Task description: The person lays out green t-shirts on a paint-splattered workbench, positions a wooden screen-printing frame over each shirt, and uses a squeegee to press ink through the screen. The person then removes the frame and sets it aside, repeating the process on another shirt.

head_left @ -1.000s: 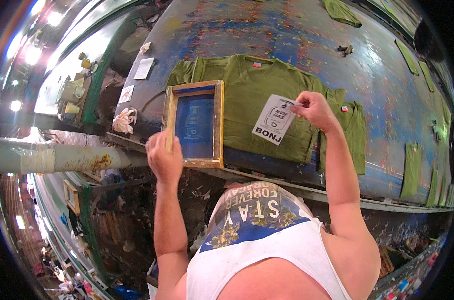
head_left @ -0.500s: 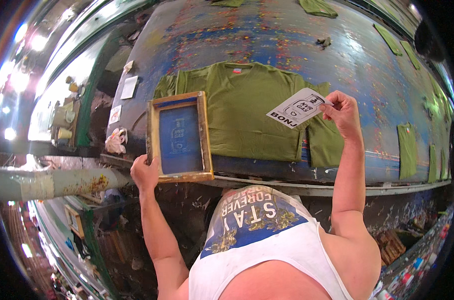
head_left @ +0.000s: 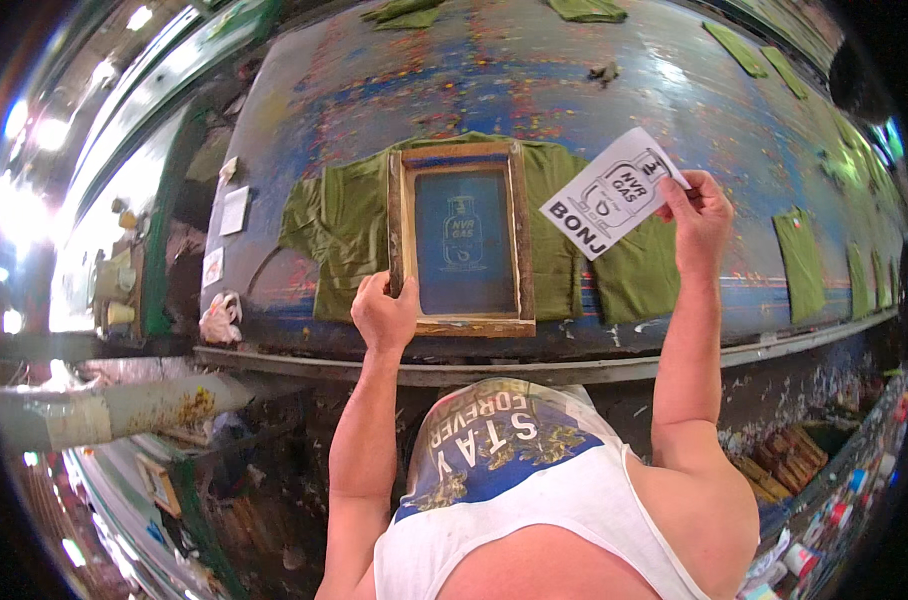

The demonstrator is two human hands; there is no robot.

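My left hand [head_left: 386, 312] is closed on the lower left side of a wooden-framed printing screen [head_left: 466, 285] with blue mesh. A pale gas-bottle design shows in that mesh. The screen is over the middle of a green T-shirt [head_left: 352, 240] spread on the table; whether it touches the cloth I cannot tell. In my right hand [head_left: 702, 205], pinched between thumb and fingers by its right edge, is a white paper sheet [head_left: 599, 195] printed with a black gas-bottle drawing and bold lettering. The sheet is tilted, above the shirt's right side.
The long table [head_left: 374, 90] is speckled with paint. More green shirts [head_left: 799, 265] lie at its right and far edges. On the left are a crumpled white rag [head_left: 220, 318] and a white paper [head_left: 234, 210]. A grey pipe [head_left: 124, 408] runs at the lower left.
My left hand has carried the screen rightward, from the shirt's left side to over its middle. My right hand still holds the sheet, now slightly higher in view and turned more upright.
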